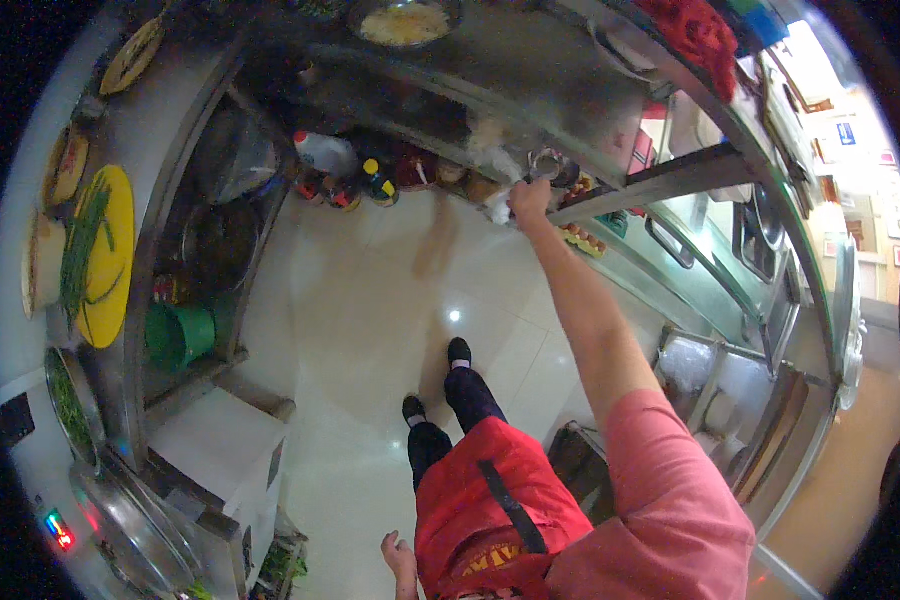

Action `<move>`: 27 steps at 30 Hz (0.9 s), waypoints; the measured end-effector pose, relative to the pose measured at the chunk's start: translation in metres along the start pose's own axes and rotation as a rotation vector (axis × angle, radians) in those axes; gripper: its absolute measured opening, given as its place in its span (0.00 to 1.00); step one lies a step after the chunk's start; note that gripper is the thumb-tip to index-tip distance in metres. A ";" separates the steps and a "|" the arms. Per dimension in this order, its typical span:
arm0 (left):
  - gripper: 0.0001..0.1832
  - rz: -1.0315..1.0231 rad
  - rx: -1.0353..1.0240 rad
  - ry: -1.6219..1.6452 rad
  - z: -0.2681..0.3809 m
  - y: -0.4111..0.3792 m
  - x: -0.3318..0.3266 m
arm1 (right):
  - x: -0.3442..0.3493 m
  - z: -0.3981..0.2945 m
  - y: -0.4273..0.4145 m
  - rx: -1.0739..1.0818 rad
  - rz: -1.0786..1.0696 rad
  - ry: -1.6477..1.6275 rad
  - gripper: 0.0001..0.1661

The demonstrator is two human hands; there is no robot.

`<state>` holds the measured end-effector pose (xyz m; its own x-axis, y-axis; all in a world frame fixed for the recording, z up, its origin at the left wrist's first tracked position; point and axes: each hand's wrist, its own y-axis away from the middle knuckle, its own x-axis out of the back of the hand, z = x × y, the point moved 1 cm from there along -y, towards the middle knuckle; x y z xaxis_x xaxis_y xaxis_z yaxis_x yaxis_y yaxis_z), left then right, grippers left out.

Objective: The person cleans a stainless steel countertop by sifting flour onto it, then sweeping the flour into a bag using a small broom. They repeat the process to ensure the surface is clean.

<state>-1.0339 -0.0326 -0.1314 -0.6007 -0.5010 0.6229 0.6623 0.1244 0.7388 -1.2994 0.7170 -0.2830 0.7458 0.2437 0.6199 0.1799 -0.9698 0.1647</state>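
My right arm stretches out to the low shelf under the counter. There my right hand [531,201] is at a white plastic bag [499,207], just in front of a round, shiny container [546,163]. The fingers are partly hidden, so whether they grip either one is unclear. Below and to the right of that hand, brown eggs [585,238] sit in a tray. My left hand [399,555] hangs low beside my red apron [487,487], with its fingers loosely bent and nothing visible in it.
Bottles stand along the floor, including a white jug [325,154] and a dark yellow-capped bottle [379,181]. Left, a counter holds a yellow cutting board [116,300] with green stalks. A green bucket [184,334] and white box [221,442] sit below. A glass-sided counter [709,255] runs along the right.
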 end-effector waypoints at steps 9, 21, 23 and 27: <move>0.17 -0.022 -0.327 -0.197 -0.029 -0.073 0.039 | 0.111 -0.024 0.218 -0.706 -0.336 -1.165 0.05; 0.16 -0.357 -0.924 -0.583 0.061 -0.069 0.073 | 0.475 0.097 0.734 -0.698 -0.005 -1.526 0.14; 0.15 -0.373 -1.027 -0.835 0.114 -0.073 0.054 | 0.520 0.081 0.764 -0.590 0.298 -1.463 0.16; 0.16 -0.528 -1.276 -0.825 0.087 -0.006 -0.015 | 0.581 0.133 0.874 -0.513 0.835 -0.985 0.18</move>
<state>-1.0680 0.0489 -0.1223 -0.6576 0.3737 0.6542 -0.0180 -0.8759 0.4822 -0.6234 0.0091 0.1193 0.6935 -0.7158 -0.0815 -0.6310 -0.6581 0.4107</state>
